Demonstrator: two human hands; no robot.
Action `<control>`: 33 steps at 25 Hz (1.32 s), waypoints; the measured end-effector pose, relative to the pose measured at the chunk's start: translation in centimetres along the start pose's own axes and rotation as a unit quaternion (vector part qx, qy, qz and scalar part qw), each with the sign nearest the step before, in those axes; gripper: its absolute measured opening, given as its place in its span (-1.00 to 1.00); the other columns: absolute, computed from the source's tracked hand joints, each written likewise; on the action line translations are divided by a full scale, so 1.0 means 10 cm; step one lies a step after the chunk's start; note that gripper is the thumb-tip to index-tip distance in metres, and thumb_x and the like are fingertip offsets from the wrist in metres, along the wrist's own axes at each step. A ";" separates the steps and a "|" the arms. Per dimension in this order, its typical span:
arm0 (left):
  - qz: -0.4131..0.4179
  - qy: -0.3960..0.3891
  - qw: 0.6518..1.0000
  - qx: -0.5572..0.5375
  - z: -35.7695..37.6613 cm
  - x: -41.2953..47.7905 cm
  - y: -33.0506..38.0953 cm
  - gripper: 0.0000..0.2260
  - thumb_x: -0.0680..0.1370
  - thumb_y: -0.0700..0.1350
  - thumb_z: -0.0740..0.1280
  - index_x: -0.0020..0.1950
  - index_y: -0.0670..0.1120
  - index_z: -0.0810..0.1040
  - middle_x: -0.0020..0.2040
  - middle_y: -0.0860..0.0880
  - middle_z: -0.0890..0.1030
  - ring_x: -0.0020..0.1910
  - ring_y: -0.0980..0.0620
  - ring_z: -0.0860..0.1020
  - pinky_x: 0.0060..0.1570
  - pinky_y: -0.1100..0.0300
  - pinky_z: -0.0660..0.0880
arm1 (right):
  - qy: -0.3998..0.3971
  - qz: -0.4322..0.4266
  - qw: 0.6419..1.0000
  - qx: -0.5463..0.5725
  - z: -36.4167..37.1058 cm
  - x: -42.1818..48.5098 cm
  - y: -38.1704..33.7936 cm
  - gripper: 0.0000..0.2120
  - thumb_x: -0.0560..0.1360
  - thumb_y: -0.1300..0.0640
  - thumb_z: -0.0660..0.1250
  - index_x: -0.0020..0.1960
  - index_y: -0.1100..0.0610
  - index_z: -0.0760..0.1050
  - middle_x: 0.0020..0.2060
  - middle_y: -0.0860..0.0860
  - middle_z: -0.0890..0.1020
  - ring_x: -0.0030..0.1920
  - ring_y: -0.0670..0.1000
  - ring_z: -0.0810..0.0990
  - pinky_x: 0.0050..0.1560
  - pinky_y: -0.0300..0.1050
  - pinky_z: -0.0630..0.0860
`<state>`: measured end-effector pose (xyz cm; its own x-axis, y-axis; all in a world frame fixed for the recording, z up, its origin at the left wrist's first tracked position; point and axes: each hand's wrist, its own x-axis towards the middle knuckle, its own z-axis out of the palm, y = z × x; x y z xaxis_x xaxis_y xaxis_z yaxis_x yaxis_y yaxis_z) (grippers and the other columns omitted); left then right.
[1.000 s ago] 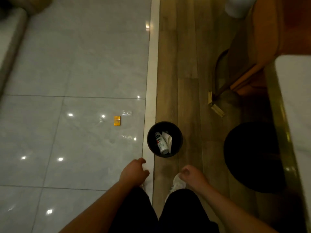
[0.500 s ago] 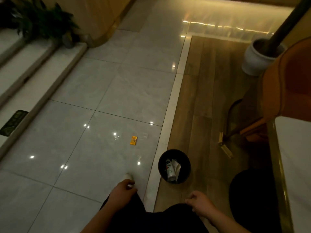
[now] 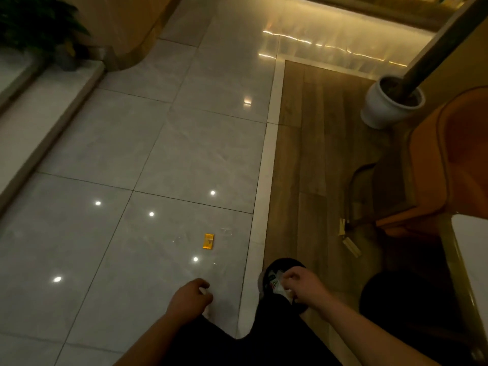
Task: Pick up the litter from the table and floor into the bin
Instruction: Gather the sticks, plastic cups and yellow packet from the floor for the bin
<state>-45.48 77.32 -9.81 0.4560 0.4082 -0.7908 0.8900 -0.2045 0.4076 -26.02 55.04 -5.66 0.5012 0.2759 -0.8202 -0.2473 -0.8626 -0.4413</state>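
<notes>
A small black bin [image 3: 285, 262] stands on the wooden floor by the pale border strip, with a can [image 3: 274, 283] and paper inside. My right hand [image 3: 305, 287] hangs in front of it with curled fingers, hiding its near half. My left hand [image 3: 190, 297] is a loose fist over the grey tiles, with nothing visible in it. A small yellow packet [image 3: 208, 241] lies on the tiles, ahead of my left hand and left of the bin. Pale scraps of litter [image 3: 350, 243] lie on the wood near a chair's foot.
An orange chair [image 3: 449, 167] and a white table edge [image 3: 472, 260] fill the right side, with a dark round shape [image 3: 412, 307] on the floor beside them. A white plant pot [image 3: 390, 107] stands further back. Stone steps [image 3: 39, 114] and a plant [image 3: 31, 22] line the left.
The view has tilted up and moved forward, so the bin and the yellow packet sit lower in frame. My right hand now overlaps the bin. Both hands stay curled.
</notes>
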 end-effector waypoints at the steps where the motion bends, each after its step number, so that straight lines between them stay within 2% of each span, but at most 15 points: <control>1: -0.001 0.002 1.000 -0.007 -0.16 0.12 0.07 -0.67 0.46 -0.03 0.38 0.21 0.02 0.57 -0.16 0.06 0.60 -0.13 0.06 0.59 -0.10 0.21 0.44 | 0.003 0.011 1.000 0.009 -0.01 0.03 -0.08 -0.90 0.55 0.15 0.33 0.04 0.14 0.54 -0.21 0.10 0.61 -0.28 0.01 0.54 -0.30 -0.16 0.46; 4: 0.009 0.011 1.000 -0.026 -0.48 0.44 0.36 -0.69 0.46 -0.05 0.40 0.19 -0.03 0.58 -0.19 0.05 0.60 -0.19 0.09 0.59 -0.16 0.18 0.44 | 0.010 0.042 0.999 0.016 -0.11 0.19 -0.13 -0.92 0.54 0.10 0.34 -0.05 0.11 0.54 -0.30 0.04 0.57 -0.38 -0.04 0.49 -0.36 -0.19 0.42; 7: 0.013 0.001 1.000 -0.007 -0.67 0.78 0.81 -0.71 0.46 -0.06 0.40 0.17 -0.04 0.59 -0.14 -0.01 0.62 -0.16 0.04 0.61 -0.16 0.17 0.44 | 0.014 0.092 0.994 0.063 -0.35 0.48 -0.10 -0.94 0.52 0.13 0.34 -0.11 0.11 0.53 -0.31 0.06 0.56 -0.41 -0.02 0.48 -0.39 -0.15 0.40; 10: 0.018 -0.019 0.998 0.050 -0.79 1.09 1.34 -0.72 0.47 -0.06 0.39 0.17 -0.02 0.58 -0.17 0.02 0.62 -0.20 0.10 0.60 -0.23 0.25 0.42 | 0.020 0.120 0.986 0.112 -0.62 0.92 -0.16 -0.95 0.52 0.12 0.34 -0.10 0.10 0.52 -0.27 0.10 0.59 -0.36 0.04 0.51 -0.36 -0.14 0.43; 12: 0.026 -0.027 0.995 0.096 -0.84 1.32 1.78 -0.71 0.47 -0.06 0.38 0.19 -0.01 0.58 -0.22 0.07 0.62 -0.22 0.15 0.59 -0.25 0.33 0.41 | 0.015 0.111 0.983 0.144 -0.89 1.29 -0.28 -0.90 0.53 0.15 0.33 -0.16 0.11 0.49 -0.33 0.09 0.57 -0.43 0.00 0.49 -0.41 -0.18 0.42; 14: 0.028 -0.045 0.988 0.148 -0.91 1.50 2.28 -0.69 0.47 -0.05 0.37 0.21 0.01 0.57 -0.18 0.07 0.64 -0.17 0.13 0.61 -0.19 0.32 0.47 | 0.019 0.103 0.979 0.172 -1.22 1.62 -0.43 -0.86 0.53 0.23 0.30 -0.21 0.13 0.47 -0.40 0.08 0.53 -0.52 -0.03 0.43 -0.49 -0.23 0.35; 16: 0.033 -0.052 0.981 0.183 -0.95 1.67 2.84 -0.68 0.47 -0.04 0.37 0.23 0.02 0.56 -0.05 0.02 0.69 -0.07 0.07 0.64 0.00 0.21 0.54 | 0.036 0.100 0.970 0.217 -1.61 1.87 -0.58 -0.88 0.53 0.27 0.24 -0.15 0.12 0.48 -0.38 0.11 0.51 -0.50 -0.01 0.41 -0.50 -0.23 0.28; 18: 0.059 -0.049 0.975 0.206 -0.98 1.83 3.43 -0.67 0.48 -0.03 0.37 0.24 0.02 0.55 0.04 -0.02 0.69 0.01 0.04 0.64 0.11 0.18 0.52 | 0.047 0.098 0.963 0.248 -1.99 2.08 -0.69 -0.89 0.54 0.25 0.23 -0.10 0.10 0.50 -0.28 0.15 0.53 -0.40 0.04 0.45 -0.43 -0.18 0.31; 20: 0.106 -0.059 0.966 0.230 -0.95 1.98 4.04 -0.67 0.50 -0.04 0.38 0.25 0.00 0.55 0.09 -0.02 0.68 0.02 0.06 0.63 0.05 0.23 0.50 | 0.062 0.091 0.956 0.272 -2.34 2.26 -0.76 -0.92 0.55 0.22 0.27 -0.04 0.12 0.54 -0.17 0.15 0.59 -0.28 0.06 0.52 -0.35 -0.17 0.40; 22: 0.148 -0.079 0.954 0.250 -0.87 2.17 4.65 -0.68 0.51 -0.04 0.37 0.26 -0.02 0.55 0.10 0.00 0.65 0.00 0.08 0.61 -0.02 0.27 0.46 | 0.095 0.079 0.948 0.294 -2.62 2.45 -0.73 -0.86 0.54 0.22 0.31 0.08 0.19 0.57 -0.09 0.13 0.61 -0.27 0.00 0.53 -0.35 -0.22 0.42; 24: 0.177 -0.099 0.939 0.277 -0.77 2.39 5.19 -0.68 0.51 -0.04 0.36 0.26 0.00 0.55 0.11 0.01 0.65 0.02 0.08 0.60 0.00 0.26 0.43 | 0.124 0.085 0.937 0.315 -2.78 2.58 -0.64 -0.80 0.53 0.24 0.32 0.12 0.25 0.59 -0.06 0.18 0.63 -0.25 -0.01 0.54 -0.34 -0.24 0.43; 26: 0.195 -0.126 0.926 0.297 -0.62 2.65 5.74 -0.69 0.50 -0.04 0.36 0.25 0.02 0.56 0.06 0.03 0.66 -0.01 0.09 0.60 0.00 0.26 0.43 | 0.144 0.122 0.914 0.358 -2.87 2.65 -0.52 -0.81 0.52 0.24 0.33 0.10 0.26 0.60 -0.07 0.22 0.66 -0.21 0.06 0.58 -0.30 -0.19 0.48; 29: 0.229 -0.170 0.892 0.350 -0.31 3.13 6.46 -0.71 0.49 -0.02 0.38 0.21 0.04 0.56 -0.08 0.05 0.66 -0.07 0.08 0.60 -0.04 0.23 0.45 | 0.167 0.194 0.859 0.444 -2.89 2.69 -0.38 -0.86 0.51 0.18 0.33 0.05 0.18 0.55 -0.16 0.17 0.63 -0.23 0.13 0.58 -0.24 -0.07 0.48; 31: 0.258 -0.219 0.847 0.410 -0.04 3.49 6.95 -0.77 0.48 -0.02 0.38 0.13 0.05 0.58 -0.04 -0.03 0.65 -0.09 0.05 0.61 -0.07 0.22 0.48 | 0.191 0.244 0.807 0.503 -2.89 2.70 -0.38 -0.90 0.53 0.20 0.31 0.03 0.16 0.54 -0.16 0.19 0.60 -0.19 0.15 0.57 -0.17 -0.01 0.48; 33: 0.288 -0.249 0.792 0.477 0.24 3.79 7.38 -0.87 0.45 -0.07 0.38 -0.01 0.07 0.59 -0.05 -0.01 0.63 -0.17 0.11 0.57 -0.17 0.25 0.43 | 0.229 0.290 0.749 0.550 -2.88 2.67 -0.49 -0.93 0.53 0.22 0.29 -0.11 0.13 0.53 -0.23 0.16 0.58 -0.25 0.13 0.55 -0.21 0.00 0.47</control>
<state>37.48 75.55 -10.78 0.5219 -0.3501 -0.7779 0.0232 -0.9057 0.4232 12.42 54.44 -14.94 0.2142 -0.4017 -0.8904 -0.9413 0.1586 -0.2980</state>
